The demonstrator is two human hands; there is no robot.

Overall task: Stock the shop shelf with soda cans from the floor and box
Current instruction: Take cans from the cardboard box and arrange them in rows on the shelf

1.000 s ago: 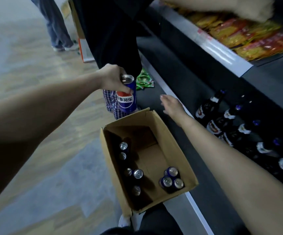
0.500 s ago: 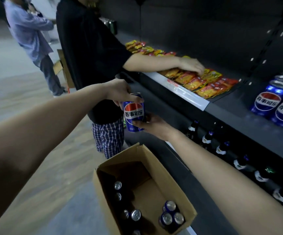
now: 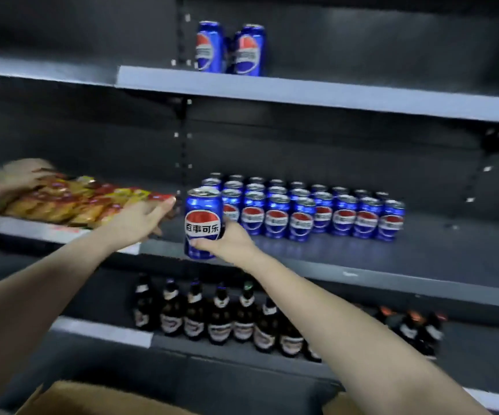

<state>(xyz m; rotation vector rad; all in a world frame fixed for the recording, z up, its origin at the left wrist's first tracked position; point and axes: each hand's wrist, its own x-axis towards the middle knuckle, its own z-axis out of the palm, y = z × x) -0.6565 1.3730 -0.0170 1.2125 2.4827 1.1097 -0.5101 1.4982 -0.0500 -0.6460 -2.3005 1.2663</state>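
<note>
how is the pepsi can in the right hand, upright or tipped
Upright: the Pepsi can, gripped by the right hand, has its silver top uppermost and its logo level.

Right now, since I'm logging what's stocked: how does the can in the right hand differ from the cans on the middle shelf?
The held can is gripped by the right hand; the shelf cans stand untouched. The held can is alone, left of them at the front edge of the middle shelf; the shelf cans sit packed in rows. All are upright, blue, same logo.
</note>
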